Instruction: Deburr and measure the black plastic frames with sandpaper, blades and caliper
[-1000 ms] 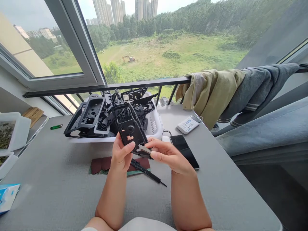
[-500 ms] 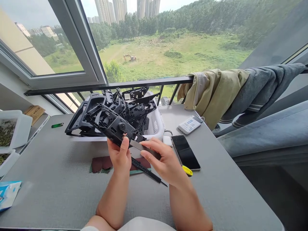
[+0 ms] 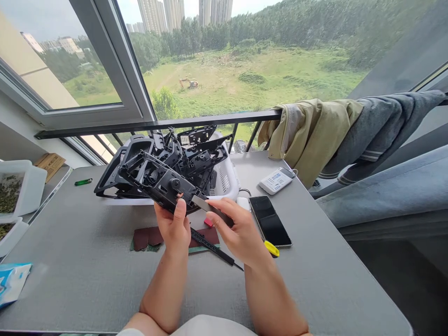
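My left hand [image 3: 171, 225] grips a black moulded plastic panel [image 3: 161, 183], which is tilted with its long side running left to right. My right hand [image 3: 236, 229] pinches a flat grey scraper blade [image 3: 212, 208], and the blade's tip rests against the panel's edge. A small pink piece [image 3: 208, 222] shows just below the blade. Under my hands, a black precision screwdriver [image 3: 210, 246] lies across dark red sandpaper sheets [image 3: 147, 239].
A white basket [image 3: 227, 182] behind my hands is heaped with black plastic panels. A black phone [image 3: 269, 220], a yellow-handled tool [image 3: 272, 248] and a white box [image 3: 276, 181] sit on the right of the grey table [image 3: 70, 242]. Jackets hang over the railing [image 3: 157, 123].
The panel has turned from nearly upright to lying sideways. The blade has shifted along it, up and to the left. A yellow-handled tool and a pink piece have come into view.
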The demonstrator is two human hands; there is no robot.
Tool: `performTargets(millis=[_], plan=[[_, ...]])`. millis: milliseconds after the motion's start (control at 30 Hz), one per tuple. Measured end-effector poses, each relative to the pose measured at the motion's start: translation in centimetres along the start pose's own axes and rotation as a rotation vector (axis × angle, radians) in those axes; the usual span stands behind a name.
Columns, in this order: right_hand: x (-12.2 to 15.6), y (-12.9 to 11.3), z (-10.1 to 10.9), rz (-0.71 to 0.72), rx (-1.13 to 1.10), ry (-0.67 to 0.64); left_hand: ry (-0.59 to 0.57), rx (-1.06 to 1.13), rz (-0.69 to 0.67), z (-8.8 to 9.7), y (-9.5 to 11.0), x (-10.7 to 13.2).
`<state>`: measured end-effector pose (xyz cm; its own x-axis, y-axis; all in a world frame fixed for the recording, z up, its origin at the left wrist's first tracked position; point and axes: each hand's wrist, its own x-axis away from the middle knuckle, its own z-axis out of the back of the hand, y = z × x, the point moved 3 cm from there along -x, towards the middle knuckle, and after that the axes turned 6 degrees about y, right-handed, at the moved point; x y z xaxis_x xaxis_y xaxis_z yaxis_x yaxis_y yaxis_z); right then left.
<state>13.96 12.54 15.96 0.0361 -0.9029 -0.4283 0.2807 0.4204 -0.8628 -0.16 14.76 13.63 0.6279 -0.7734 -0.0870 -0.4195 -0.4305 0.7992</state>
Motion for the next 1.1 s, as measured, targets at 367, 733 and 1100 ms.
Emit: performTargets(millis=[367, 733, 1100], plan=[[0.0, 0.2, 0.1, -0.053, -0.026, 0.0, -0.003, -0.022, 0.017, -0.1, 0.0, 0.0], [-0.1, -0.3, -0.5, 0.038, -0.086, 0.193, -0.144, -0.192, -0.089, 0.5, -0.2, 0.7], [0.3, -0.4, -1.0, 0.088, 0.074, 0.309, -0.186, -0.304, -0.169, 0.0, 0.1, 1.7]])
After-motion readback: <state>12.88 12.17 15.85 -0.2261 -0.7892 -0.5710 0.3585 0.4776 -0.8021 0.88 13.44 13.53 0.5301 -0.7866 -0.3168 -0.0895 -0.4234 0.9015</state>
